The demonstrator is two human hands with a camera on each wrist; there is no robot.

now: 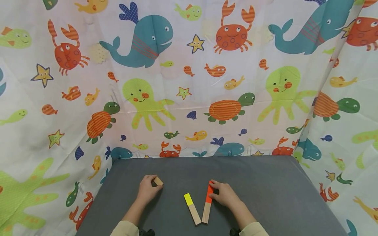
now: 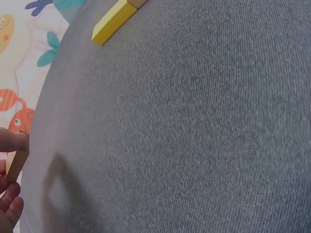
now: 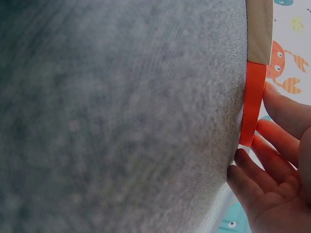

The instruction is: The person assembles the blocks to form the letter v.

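My left hand (image 1: 146, 189) pinches a small plain wooden block (image 1: 158, 181) between thumb and fingers, on the left side of the table. In the left wrist view that wooden block (image 2: 18, 161) appears at the left edge, raised off the cloth. The right hand (image 1: 225, 194) holds an orange block (image 1: 209, 192), thumb on its side and fingers at its far end. This orange block (image 3: 253, 104) lies end to end with a plain wooden block (image 1: 206, 213). Left of them, a yellow block (image 1: 188, 199) meets another wooden block (image 1: 195, 215); the two rows form a V.
Dark grey cloth covers the table (image 1: 254, 186), around and between the blocks. A white curtain (image 1: 183, 124) printed with sea animals hangs behind the table's far edge and along both sides.
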